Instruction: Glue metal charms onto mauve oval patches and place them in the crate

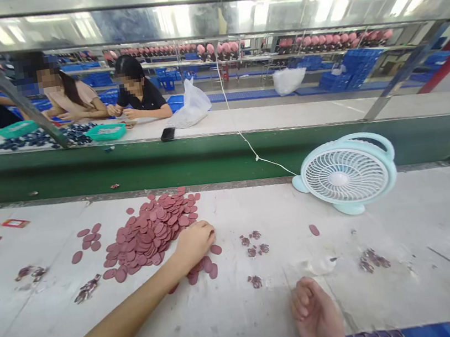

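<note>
My left hand (196,243) reaches across the table at the right edge of a heap of flat oval dark-red pieces (150,234). Its fingers curl downward, and whatever lies beneath them is hidden. Several more ovals (208,266) lie just below that wrist. Near the front edge my right hand (315,312) is palm up with the fingers folded in; I cannot make out anything inside. Between the hands sits a small group of brown-and-white pieces (254,244), with a single similar piece (255,281) closer to me. One lone oval (314,229) lies farther right.
A light-blue fan (345,174) stands at the back right, its white cord (257,158) running upward. More brown pieces (373,260) lie at right. A red packet (15,223) is at left. Beyond the green divider (207,160), people work beside a teal tray (106,132). A blue bin (430,332) shows below.
</note>
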`<action>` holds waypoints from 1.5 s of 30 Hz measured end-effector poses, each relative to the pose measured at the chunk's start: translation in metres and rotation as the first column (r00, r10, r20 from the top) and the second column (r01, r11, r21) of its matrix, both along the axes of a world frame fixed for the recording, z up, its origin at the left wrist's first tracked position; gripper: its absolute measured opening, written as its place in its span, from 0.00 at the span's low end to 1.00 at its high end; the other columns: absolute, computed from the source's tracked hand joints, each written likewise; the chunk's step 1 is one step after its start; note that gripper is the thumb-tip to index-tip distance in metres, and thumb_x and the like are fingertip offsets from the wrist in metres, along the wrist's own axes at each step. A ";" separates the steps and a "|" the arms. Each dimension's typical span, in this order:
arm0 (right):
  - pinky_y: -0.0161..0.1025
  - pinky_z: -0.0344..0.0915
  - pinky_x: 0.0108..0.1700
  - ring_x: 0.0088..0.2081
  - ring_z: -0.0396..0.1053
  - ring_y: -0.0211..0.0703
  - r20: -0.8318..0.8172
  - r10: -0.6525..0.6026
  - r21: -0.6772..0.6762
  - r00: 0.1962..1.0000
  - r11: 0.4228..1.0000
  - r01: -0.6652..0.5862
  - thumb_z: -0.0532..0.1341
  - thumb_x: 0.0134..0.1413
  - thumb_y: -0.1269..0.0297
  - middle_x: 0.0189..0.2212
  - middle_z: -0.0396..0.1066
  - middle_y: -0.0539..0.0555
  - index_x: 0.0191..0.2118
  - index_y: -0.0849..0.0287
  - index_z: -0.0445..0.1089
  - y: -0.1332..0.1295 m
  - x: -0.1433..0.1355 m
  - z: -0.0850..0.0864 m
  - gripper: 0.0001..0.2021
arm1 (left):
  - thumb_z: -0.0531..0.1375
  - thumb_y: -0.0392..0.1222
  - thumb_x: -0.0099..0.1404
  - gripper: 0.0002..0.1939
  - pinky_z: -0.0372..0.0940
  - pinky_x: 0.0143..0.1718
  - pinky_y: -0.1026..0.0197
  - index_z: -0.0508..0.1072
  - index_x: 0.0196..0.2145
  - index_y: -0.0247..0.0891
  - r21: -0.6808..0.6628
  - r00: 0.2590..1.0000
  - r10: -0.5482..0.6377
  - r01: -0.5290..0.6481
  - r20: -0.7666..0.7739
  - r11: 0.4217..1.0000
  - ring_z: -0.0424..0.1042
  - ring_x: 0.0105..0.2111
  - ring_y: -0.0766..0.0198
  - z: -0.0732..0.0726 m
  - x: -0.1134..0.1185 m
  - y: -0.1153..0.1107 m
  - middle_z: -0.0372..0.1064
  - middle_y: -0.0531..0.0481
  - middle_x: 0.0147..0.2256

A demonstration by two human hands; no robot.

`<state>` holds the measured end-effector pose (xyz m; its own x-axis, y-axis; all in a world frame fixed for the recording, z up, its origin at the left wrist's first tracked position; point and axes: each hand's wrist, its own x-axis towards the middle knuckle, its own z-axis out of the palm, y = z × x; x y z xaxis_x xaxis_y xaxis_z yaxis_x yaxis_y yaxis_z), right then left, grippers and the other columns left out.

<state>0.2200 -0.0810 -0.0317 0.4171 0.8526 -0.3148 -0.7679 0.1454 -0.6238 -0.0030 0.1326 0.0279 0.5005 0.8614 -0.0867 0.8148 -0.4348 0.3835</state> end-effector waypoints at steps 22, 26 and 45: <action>0.32 0.63 0.13 0.17 0.67 0.39 0.208 0.283 -0.084 0.936 0.959 -0.271 0.68 0.52 0.44 0.21 0.68 0.47 0.43 0.55 0.73 0.004 -0.055 0.047 0.20 | 0.70 0.31 0.57 0.18 0.72 0.37 0.69 0.81 0.46 0.36 -0.749 -0.086 0.944 0.587 0.318 0.306 0.81 0.43 0.58 -0.032 -0.015 -0.173 0.81 0.41 0.47; 0.32 0.64 0.13 0.17 0.68 0.39 0.245 0.305 -0.100 0.920 0.952 -0.289 0.66 0.55 0.45 0.22 0.69 0.47 0.44 0.53 0.73 0.006 -0.065 0.049 0.19 | 0.73 0.32 0.53 0.20 0.71 0.35 0.69 0.82 0.45 0.37 -0.726 -0.087 0.921 0.589 0.379 0.355 0.81 0.42 0.58 -0.034 -0.021 -0.175 0.82 0.42 0.44; 0.35 0.65 0.15 0.18 0.69 0.41 0.335 0.278 -0.127 0.900 0.960 -0.249 0.66 0.54 0.43 0.23 0.67 0.47 0.44 0.54 0.71 -0.002 -0.073 0.053 0.21 | 0.68 0.40 0.63 0.05 0.72 0.28 0.68 0.80 0.37 0.38 -0.748 -0.086 0.913 0.545 0.400 0.379 0.83 0.40 0.53 -0.040 -0.011 -0.190 0.81 0.41 0.44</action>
